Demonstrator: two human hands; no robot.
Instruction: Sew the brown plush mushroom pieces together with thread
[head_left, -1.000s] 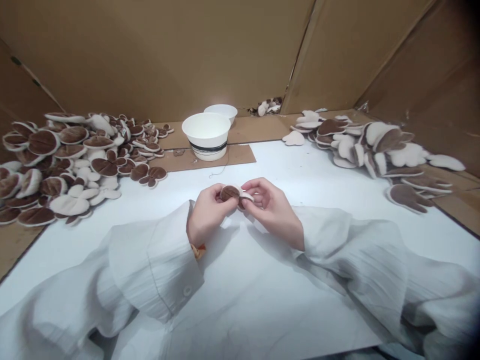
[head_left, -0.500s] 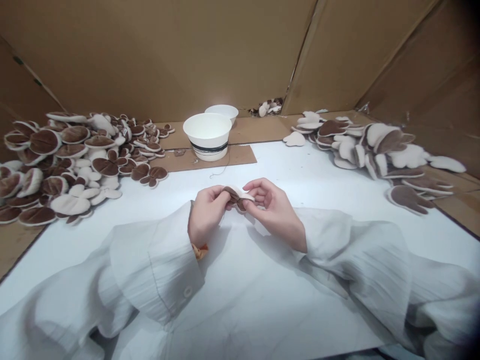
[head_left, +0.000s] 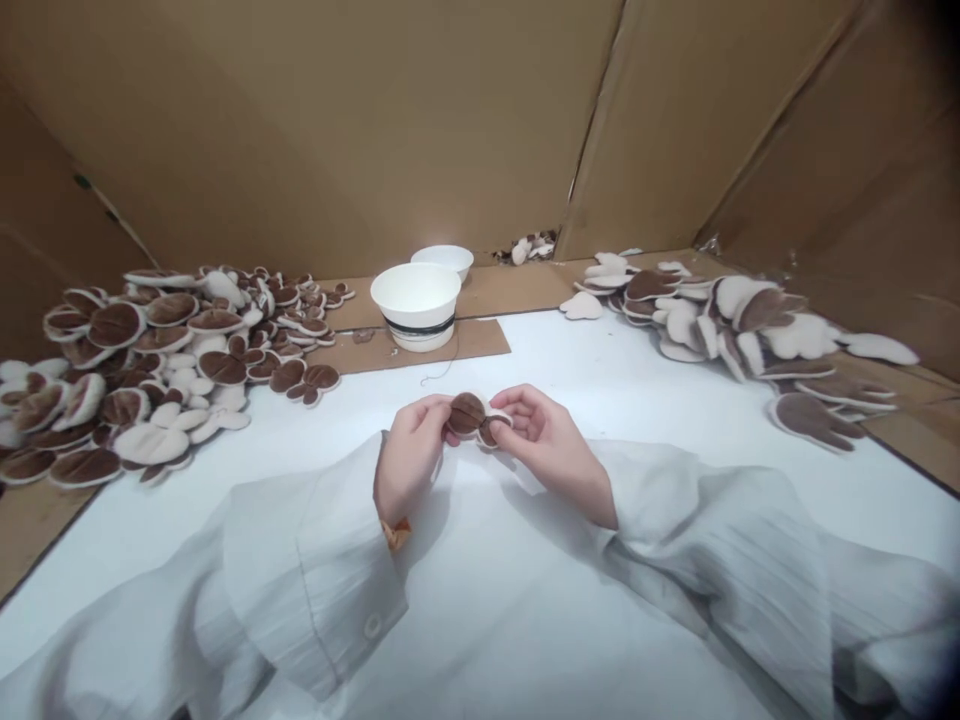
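Between both hands is a small brown plush fabric piece (head_left: 468, 414) with a cream edge and rounded lobes, its brown face toward me. My left hand (head_left: 414, 448) pinches its left lobe between thumb and fingers. My right hand (head_left: 553, 450) grips the right end, thumb in front and fingers behind, covering part of that lobe. The piece is held above the white table surface (head_left: 480, 560), just in front of the bowls.
A heap of similar brown and cream pieces (head_left: 172, 350) lies at left. At right is a pile of larger paw-like plush pieces (head_left: 750, 315). A white bowl with dark thread around it (head_left: 416, 295) stands before another bowl (head_left: 446, 258). Cardboard walls (head_left: 337, 130) enclose the back.
The plush piece has turned so its brown lobes now face me; before, it was seen more edge-on with its cream side showing. Both hands keep hold. The view has tilted slightly up.
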